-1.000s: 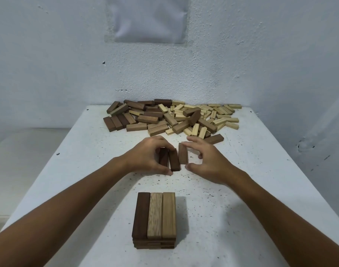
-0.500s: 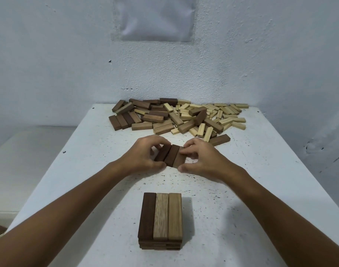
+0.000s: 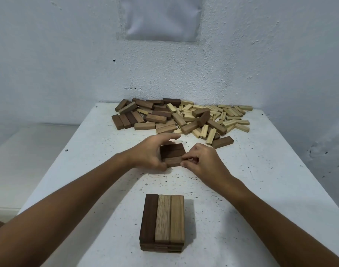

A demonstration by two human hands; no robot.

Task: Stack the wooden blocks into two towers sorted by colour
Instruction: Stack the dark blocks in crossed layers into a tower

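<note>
Together both hands (image 3: pixel 149 151) (image 3: pixel 203 160) pinch three dark blocks (image 3: pixel 173 154) side by side above the table (image 3: pixel 241 170)

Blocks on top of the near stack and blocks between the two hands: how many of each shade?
Near stack, top layer, dark brown block: 1
Same layer, lighter tan blocks: 2
Held dark blocks between left hand and right hand: 3
Total: 6

Plain bare room, likely a home corner: rough whitewashed wall (image 3: pixel 241 64), speckled white table (image 3: pixel 251 180) pushed against it, pale sheet (image 3: pixel 161 18) stuck above. Nothing more specific discernible.
</note>
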